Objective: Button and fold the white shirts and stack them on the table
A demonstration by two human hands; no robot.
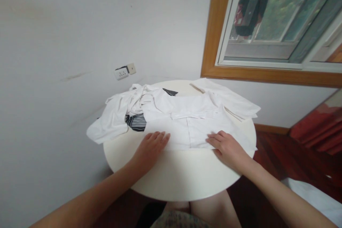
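Note:
A white shirt (177,135) lies spread and partly folded over on a round white table (184,181). My left hand (153,146) rests flat on its near left part, fingers stretched out. On the near right part lies my right hand (226,146), palm down with the fingers extended. A front seam runs between the two hands. One long sleeve (227,96) reaches out to the far right. Rumpled white clothing (114,114) is heaped at the left, with black-and-white striped cloth (137,123) showing beneath it.
Behind the table is a white wall with a socket (122,73). A wood-framed window (210,66) is at the upper right. Red fabric (317,128) hangs at the right, and a white item (312,194) sits low at the lower right.

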